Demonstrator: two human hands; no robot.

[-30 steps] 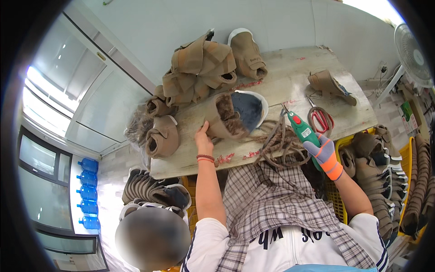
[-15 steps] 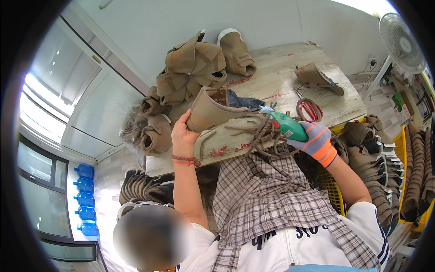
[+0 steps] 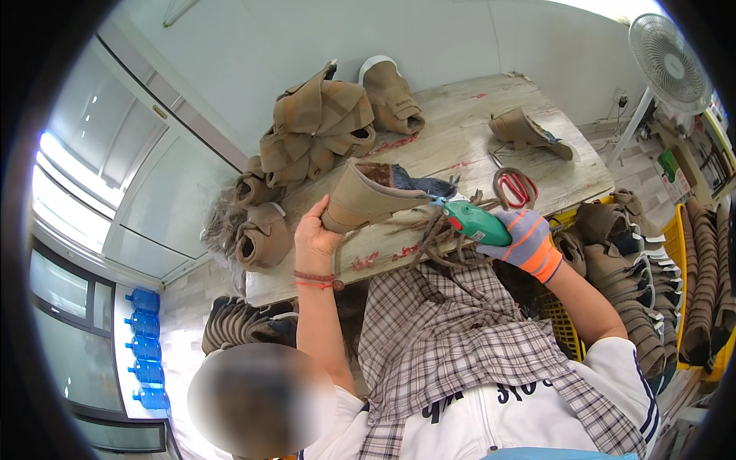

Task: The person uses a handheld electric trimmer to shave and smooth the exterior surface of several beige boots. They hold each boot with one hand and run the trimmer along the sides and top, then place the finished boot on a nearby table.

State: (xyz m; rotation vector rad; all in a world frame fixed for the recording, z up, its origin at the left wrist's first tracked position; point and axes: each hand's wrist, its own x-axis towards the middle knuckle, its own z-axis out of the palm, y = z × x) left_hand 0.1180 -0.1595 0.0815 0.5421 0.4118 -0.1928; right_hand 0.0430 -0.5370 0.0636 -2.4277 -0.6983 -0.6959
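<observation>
My bare left hand (image 3: pixel 317 234) grips the toe end of a tan shoe upper (image 3: pixel 359 201) with a dark furry lining, held above the table's front edge. My right hand (image 3: pixel 525 239), in a grey and orange glove, is wrapped round a green handheld electric cutter (image 3: pixel 474 222). The cutter's head meets the open edge of the upper, near its dark blue lining. Narrow brown trimmed strips (image 3: pixel 437 238) hang over the table edge below the cutter. Red-handled scissors (image 3: pixel 515 187) lie on the table beyond my right hand.
A heap of tan uppers (image 3: pixel 318 126) sits at the table's left, with a single upper (image 3: pixel 529 130) at the far right. Yellow crates (image 3: pixel 678 253) full of uppers stand at right, near a white fan (image 3: pixel 668 65). Blue water bottles (image 3: pixel 144 326) line the left wall.
The cutter and my right hand have moved slightly left along the upper's edge. The upper is a little lower and further right, and the whole view has shifted slightly.
</observation>
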